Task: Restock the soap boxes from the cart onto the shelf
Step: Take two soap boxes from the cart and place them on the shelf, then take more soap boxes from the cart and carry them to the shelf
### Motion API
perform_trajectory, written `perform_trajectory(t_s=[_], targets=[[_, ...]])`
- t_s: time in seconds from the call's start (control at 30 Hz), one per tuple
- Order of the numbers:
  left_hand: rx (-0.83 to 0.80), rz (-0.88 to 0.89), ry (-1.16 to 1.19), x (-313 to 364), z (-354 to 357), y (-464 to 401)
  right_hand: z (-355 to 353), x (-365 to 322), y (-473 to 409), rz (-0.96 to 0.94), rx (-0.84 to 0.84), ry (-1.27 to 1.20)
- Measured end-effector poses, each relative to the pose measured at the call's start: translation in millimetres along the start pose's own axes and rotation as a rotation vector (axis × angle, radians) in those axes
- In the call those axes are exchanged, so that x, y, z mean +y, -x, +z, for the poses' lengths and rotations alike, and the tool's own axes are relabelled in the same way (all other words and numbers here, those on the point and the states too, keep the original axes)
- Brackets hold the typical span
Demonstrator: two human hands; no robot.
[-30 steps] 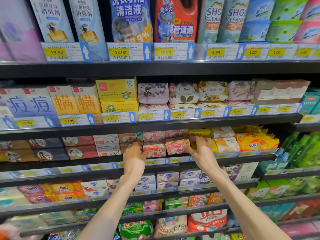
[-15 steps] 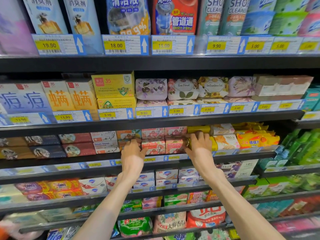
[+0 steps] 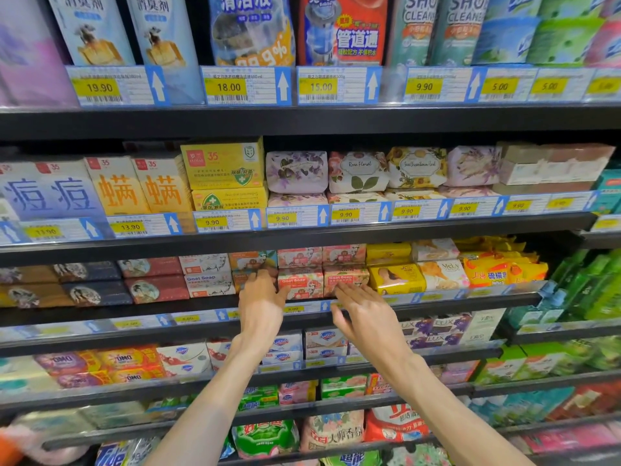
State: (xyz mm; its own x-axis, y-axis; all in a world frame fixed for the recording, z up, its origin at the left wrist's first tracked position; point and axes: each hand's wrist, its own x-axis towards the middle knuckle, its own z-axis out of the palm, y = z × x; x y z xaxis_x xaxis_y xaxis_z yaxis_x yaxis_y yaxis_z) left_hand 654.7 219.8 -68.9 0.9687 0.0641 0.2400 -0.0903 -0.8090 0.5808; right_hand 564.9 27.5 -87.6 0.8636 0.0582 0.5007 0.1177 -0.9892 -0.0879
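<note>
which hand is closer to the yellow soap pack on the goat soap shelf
Right. The right hand is just left of and below the yellow soap pack, fingertips at the neighbouring pink Goat Soap box. The left hand is farther left, two boxes over.

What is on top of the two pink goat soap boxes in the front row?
On each pink goat soap box lies another pink box. What stands behind them is covered.

Pink Goat Soap boxes (image 3: 321, 280), stacked two high, side by side, upright on dark shelf (image 3: 437, 302)
</note>
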Motion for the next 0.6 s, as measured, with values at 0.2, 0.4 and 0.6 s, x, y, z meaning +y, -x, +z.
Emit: perform_trajectory(t_s=[0.2,0.4,0.6], targets=[[-0.003,0.065,-0.022,-2.1,-5.0,7.3,-10.5,-2.1,0.1,-0.007,0.013,-0.029],[0.158,0.267,-0.21,-13.4,-42.5,44.3,-26.7,-27.4,-18.1,-0.148,0.016,-0.069],[0.213,0.078,-0.395,-62.3,-102.7,106.3,-18.8,-91.6,-35.0,-0.437,-0.062,-0.176]])
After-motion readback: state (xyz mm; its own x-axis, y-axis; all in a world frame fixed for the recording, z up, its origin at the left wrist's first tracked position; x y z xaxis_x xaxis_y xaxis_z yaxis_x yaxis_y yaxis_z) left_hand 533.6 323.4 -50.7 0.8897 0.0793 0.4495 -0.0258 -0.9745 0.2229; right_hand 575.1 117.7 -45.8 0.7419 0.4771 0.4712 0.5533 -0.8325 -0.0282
